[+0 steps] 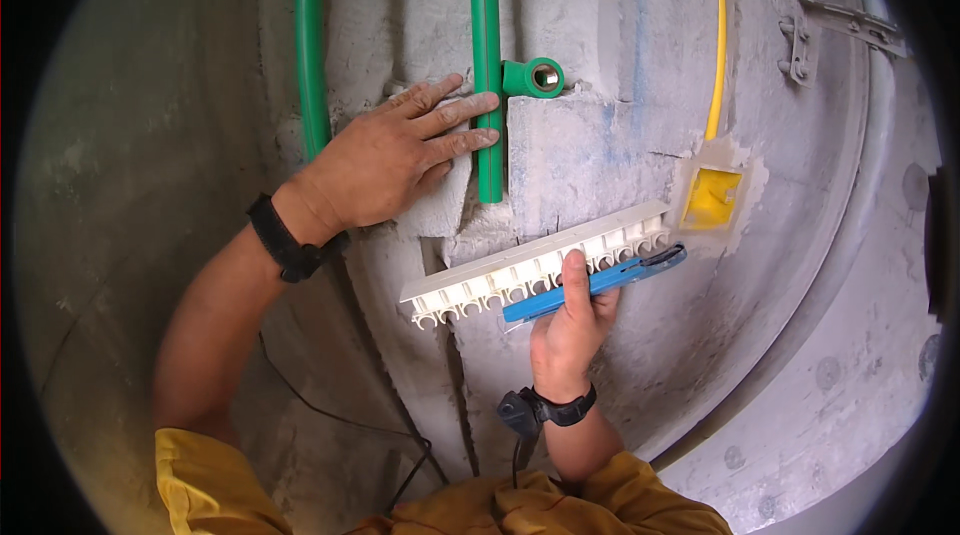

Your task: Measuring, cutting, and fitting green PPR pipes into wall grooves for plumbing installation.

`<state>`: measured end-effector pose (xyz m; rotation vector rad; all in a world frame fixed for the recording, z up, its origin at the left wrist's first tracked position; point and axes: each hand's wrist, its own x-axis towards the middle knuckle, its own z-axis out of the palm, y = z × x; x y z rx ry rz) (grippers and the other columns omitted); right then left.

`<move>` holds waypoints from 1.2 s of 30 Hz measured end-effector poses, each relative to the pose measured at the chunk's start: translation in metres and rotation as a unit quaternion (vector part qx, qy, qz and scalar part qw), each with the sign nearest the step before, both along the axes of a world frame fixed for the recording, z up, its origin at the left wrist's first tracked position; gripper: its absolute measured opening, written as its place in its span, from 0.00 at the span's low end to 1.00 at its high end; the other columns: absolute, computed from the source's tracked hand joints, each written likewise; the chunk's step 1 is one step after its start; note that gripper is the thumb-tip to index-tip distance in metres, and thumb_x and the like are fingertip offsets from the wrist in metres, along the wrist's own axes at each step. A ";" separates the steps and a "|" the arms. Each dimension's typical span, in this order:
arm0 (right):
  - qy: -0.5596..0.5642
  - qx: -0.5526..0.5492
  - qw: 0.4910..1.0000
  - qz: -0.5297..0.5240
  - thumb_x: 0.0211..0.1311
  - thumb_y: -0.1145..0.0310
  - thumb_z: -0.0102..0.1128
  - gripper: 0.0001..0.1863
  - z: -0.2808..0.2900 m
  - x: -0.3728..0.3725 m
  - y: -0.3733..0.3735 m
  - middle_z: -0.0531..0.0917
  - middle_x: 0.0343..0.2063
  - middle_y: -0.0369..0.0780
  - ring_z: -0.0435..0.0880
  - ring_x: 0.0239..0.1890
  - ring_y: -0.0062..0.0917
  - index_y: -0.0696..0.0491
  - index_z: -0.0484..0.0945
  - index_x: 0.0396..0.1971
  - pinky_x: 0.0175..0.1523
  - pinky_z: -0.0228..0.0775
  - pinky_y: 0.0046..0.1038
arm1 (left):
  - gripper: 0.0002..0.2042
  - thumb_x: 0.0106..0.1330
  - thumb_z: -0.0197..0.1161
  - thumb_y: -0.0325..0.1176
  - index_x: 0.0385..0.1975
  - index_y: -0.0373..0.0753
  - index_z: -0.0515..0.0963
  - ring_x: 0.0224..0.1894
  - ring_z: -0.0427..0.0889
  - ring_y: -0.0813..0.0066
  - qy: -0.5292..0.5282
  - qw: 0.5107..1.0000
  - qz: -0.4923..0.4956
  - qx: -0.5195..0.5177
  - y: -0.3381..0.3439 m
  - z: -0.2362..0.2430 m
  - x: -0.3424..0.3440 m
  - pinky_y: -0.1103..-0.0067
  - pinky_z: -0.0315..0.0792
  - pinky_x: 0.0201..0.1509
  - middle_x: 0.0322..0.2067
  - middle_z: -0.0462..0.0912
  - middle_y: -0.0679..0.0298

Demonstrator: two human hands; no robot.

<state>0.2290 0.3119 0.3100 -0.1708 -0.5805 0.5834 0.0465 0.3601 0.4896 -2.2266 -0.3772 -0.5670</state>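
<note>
My left hand [385,160] is open, fingertips resting on a vertical green pipe [488,170] set in a channel in the concrete wall. A green elbow fitting [541,77] sticks out just right of that pipe. My right hand [568,330] grips a long white plastic strip of semicircular clips [500,273] together with a blue tool [630,273] that has a dark end. The strip is held at a slant below the pipe's lower end, with my thumb over its front and my other fingers mostly hidden.
Another green pipe [309,45] runs down the left. At right, a yellow conduit [717,45] leads to a recessed yellow box [712,197], with a metal bracket [800,45] above. A chase [455,405] continues downward in the wall [630,375]. Thin dark cables [350,420] hang low.
</note>
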 end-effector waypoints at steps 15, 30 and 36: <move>0.112 -0.077 0.989 0.052 0.61 0.73 0.68 0.16 0.018 -0.009 0.008 0.78 0.37 0.32 0.77 0.39 0.19 0.48 0.72 0.45 0.41 0.74 0.26 | 0.40 0.52 0.63 0.65 0.63 0.49 0.70 0.70 0.57 0.44 0.029 0.999 0.018 -0.011 -0.022 -0.002 0.003 0.48 0.52 0.72 0.70 0.58 0.58; -0.445 0.017 0.708 -0.548 0.47 0.76 0.71 0.25 -0.047 0.071 -0.009 0.77 0.50 0.49 0.82 0.39 0.40 0.57 0.72 0.47 0.42 0.76 0.35 | 0.33 0.51 0.66 0.61 0.57 0.53 0.74 0.72 0.53 0.43 -0.004 1.000 0.022 0.004 -0.009 -0.018 0.007 0.47 0.46 0.74 0.71 0.53 0.53; -0.586 0.013 0.605 -0.539 0.36 0.77 0.67 0.27 0.017 0.082 -0.009 0.78 0.55 0.45 0.83 0.43 0.39 0.54 0.75 0.44 0.43 0.76 0.33 | 0.33 0.48 0.72 0.55 0.57 0.53 0.74 0.72 0.52 0.43 -0.048 0.998 -0.009 -0.043 -0.007 -0.022 0.002 0.48 0.47 0.73 0.71 0.49 0.47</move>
